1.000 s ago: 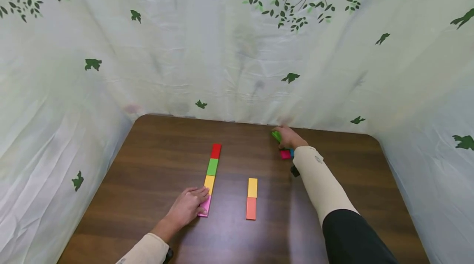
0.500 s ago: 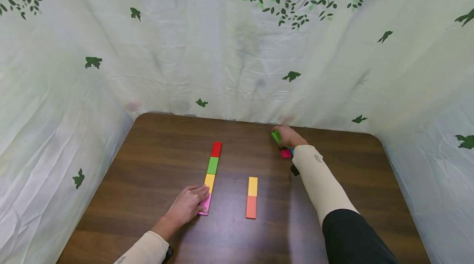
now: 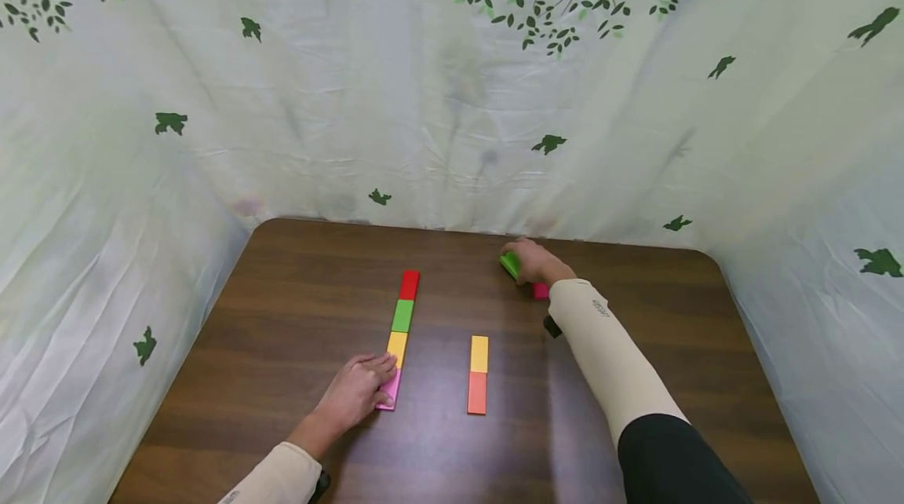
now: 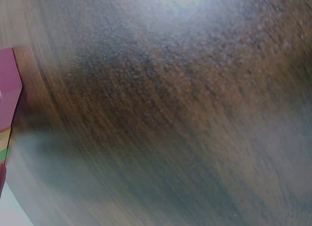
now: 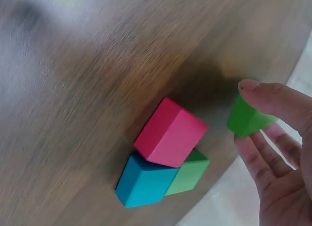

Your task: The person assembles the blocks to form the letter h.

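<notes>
In the head view, a row of blocks runs away from me: pink (image 3: 391, 391), yellow (image 3: 397, 346), green (image 3: 402, 315) and red (image 3: 410, 284). My left hand (image 3: 355, 392) rests on the row's near end, fingertips over the pink and yellow blocks, thumb on the pink one. At the far right, my right hand (image 3: 534, 261) pinches a green block (image 5: 243, 117) between thumb and fingers. Beside it in the right wrist view stand a crimson block (image 5: 170, 133), a blue block (image 5: 146, 182) and another green block (image 5: 187, 173), pressed together.
A second, shorter row, an orange-yellow block (image 3: 479, 354) and a coral block (image 3: 477, 393), lies right of the first on the brown wooden table (image 3: 282, 315). A white curtain (image 3: 424, 96) with green leaf and bird prints hangs right behind the table's far edge.
My right hand has moved slightly left with the green block, away from the crimson block. My left hand and both rows have stayed in place.
</notes>
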Demonstrator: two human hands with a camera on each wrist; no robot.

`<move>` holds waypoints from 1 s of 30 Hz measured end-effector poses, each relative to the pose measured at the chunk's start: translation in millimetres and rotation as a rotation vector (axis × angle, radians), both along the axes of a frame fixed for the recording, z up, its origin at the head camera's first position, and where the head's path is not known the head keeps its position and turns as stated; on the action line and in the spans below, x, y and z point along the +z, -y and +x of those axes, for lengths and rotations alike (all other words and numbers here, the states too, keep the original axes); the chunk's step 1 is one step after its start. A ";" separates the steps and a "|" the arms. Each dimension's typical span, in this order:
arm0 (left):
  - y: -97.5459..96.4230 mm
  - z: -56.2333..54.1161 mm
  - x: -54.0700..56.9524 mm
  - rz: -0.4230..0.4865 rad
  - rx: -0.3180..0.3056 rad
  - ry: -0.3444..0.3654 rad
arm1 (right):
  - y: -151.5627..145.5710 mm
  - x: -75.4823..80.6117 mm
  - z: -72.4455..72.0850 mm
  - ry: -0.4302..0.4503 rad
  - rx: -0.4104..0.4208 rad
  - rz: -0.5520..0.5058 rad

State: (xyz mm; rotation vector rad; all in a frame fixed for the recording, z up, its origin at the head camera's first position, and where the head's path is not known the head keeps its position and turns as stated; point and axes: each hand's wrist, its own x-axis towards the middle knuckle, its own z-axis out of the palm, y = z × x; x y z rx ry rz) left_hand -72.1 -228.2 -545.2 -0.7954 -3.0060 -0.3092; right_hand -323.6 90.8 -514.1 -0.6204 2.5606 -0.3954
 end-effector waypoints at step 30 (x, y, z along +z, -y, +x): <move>0.9 0.2 -3.3 0.002 -0.029 -0.016 | 44.0 14.9 49.6 -0.009 0.298 0.034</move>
